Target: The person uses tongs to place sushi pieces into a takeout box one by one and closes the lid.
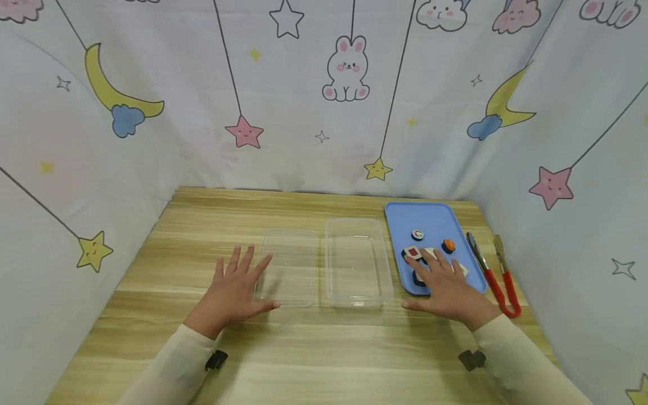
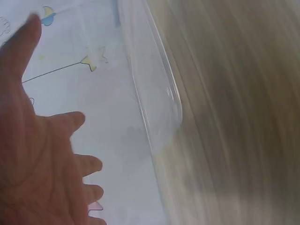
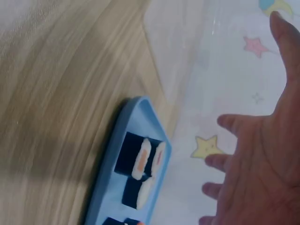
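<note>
My left hand (image 1: 230, 295) is spread with straight fingers beside a shallow clear plastic lid or tray (image 1: 289, 270), holding nothing. To its right lies a deeper clear plastic box (image 1: 356, 264). My right hand (image 1: 450, 292), fingers also spread, hovers over the near part of a blue tray (image 1: 420, 214), covering some of the sushi. On that tray are a small round sushi roll (image 1: 417, 234), an orange-topped piece (image 1: 448, 245) and a red-centred roll (image 1: 412, 253). From the right wrist, black-wrapped sushi rolls (image 3: 132, 154) show below the palm, apart from it.
Red-handled tongs (image 1: 510, 292) lie spread on the wooden table (image 1: 304, 354), right of the blue tray. A printed curtain (image 1: 283, 84) encloses the table at the back and both sides.
</note>
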Tool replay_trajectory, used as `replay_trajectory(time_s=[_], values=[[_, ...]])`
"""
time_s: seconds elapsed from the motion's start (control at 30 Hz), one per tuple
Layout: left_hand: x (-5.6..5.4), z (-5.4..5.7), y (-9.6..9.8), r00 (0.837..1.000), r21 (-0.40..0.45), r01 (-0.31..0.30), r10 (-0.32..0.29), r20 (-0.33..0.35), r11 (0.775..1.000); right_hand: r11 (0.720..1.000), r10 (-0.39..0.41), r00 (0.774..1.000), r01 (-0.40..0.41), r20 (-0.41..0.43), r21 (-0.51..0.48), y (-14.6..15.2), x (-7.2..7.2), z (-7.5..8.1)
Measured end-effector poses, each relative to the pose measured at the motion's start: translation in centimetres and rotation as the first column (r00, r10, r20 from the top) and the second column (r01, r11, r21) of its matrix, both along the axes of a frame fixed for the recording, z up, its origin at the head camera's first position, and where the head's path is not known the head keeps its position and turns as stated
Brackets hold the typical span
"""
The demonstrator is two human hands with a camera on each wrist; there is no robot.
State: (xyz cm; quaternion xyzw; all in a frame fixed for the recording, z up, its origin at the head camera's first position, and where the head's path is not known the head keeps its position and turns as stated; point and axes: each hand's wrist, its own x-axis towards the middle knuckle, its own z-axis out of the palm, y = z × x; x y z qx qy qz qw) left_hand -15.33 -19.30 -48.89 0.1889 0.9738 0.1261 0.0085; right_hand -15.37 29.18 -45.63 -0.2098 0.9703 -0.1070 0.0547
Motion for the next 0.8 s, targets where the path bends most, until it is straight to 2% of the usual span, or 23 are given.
replay_trajectory(time_s=[0.13,0.2,0.27,0.43,0.53,0.63,0.7,0.8], values=[[-0.6,-0.5,1.0,0.999,0.160,0.015,-0.010,-0.032,0.987,0.997,0.053,0.997,-0.050,0.053,-0.067,-0.2,0.0,-0.3],[-0.8,-0.6,1.8,1.000,0.261,0.009,-0.003,-0.021,0.965,0.992,0.073,0.993,-0.062,0.095,-0.111,-0.4,0.0,-0.5],[-1.1,-0.6,2.8,1.000,0.361,-0.010,0.008,0.007,0.933,0.988,0.092,0.990,-0.077,0.108,-0.134,-0.6,0.1,-0.7],[-1.8,-0.7,6.1,0.993,0.563,-0.087,0.025,0.117,0.822,0.986,0.103,0.993,-0.094,0.063,-0.137,-1.1,0.3,-1.3],[-2.1,-1.1,8.2,0.985,0.644,-0.134,0.030,0.170,0.753,0.984,0.091,0.995,-0.085,0.036,-0.156,-1.2,0.6,-1.6],[-2.2,-1.9,10.1,0.981,0.711,-0.170,0.048,0.189,0.682,0.980,0.067,0.997,-0.075,-0.046,-0.186,-1.1,0.8,-2.0],[-2.0,-2.5,11.2,0.978,0.758,-0.195,0.061,0.201,0.623,0.974,0.018,0.992,-0.046,-0.125,-0.220,-0.8,0.9,-2.5],[-1.6,-3.4,12.5,0.972,0.809,-0.223,0.066,0.224,0.543,0.953,-0.115,0.969,0.045,-0.219,-0.300,0.2,0.9,-3.2]])
